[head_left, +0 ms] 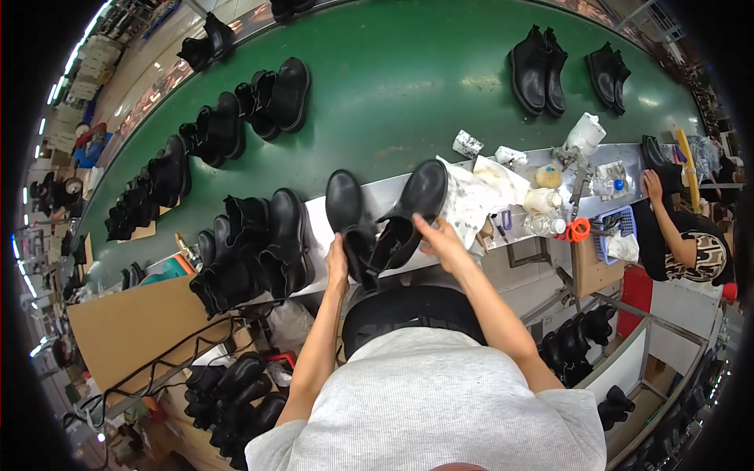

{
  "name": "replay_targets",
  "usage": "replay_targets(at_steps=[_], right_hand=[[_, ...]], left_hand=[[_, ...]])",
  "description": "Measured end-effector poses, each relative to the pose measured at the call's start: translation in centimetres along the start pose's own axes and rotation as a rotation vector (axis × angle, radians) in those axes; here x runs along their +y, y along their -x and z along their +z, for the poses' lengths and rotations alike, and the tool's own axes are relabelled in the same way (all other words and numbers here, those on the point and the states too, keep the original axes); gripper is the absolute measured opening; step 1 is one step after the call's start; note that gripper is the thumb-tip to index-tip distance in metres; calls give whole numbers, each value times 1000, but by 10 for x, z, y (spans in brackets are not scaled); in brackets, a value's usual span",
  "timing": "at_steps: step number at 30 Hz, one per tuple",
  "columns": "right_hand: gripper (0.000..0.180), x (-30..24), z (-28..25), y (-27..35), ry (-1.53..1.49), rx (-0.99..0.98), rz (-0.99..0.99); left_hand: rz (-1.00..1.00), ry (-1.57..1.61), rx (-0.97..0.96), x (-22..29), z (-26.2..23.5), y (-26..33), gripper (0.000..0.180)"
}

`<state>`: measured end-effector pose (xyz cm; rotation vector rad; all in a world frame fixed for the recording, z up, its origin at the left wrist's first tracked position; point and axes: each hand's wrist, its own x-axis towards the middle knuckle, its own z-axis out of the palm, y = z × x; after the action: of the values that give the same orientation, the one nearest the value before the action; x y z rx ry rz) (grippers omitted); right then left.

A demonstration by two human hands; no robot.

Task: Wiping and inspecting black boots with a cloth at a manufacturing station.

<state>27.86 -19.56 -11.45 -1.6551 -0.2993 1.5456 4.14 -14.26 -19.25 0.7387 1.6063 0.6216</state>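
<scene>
Two black ankle boots are in front of me at the near edge of the work table, toes pointing away. My left hand (337, 263) grips the left boot (344, 202) by the outer side of its shaft, its fingers partly hidden behind the leather. The right boot (425, 187) leans a little to the right, with its opening turned toward me. My right hand (445, 243) holds it at the heel side, thumb on the shaft and the other fingers partly hidden. A white stained cloth (479, 192) lies just right of this boot.
More black boots (287, 228) stand close on the left, and further rows line the green table (377, 86). To the right are bottles (543, 200), orange-handled scissors (577, 229) and a blue basket (616, 224). A co-worker's arm (675, 228) reaches a boot at far right.
</scene>
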Motion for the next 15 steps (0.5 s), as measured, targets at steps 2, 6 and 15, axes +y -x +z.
replay_targets(at_steps=[2,6,15], right_hand=[[62,-14,-8,-14,-43,-92,141],[58,-15,-27,-47,-119,-93,139],[58,-112,11,-19,-545,-347,88]], left_hand=[[1,8,-252,31,0,18,57],[-37,306,-548,54,4,27,57],[-360,896,-613,166,40,36,47]])
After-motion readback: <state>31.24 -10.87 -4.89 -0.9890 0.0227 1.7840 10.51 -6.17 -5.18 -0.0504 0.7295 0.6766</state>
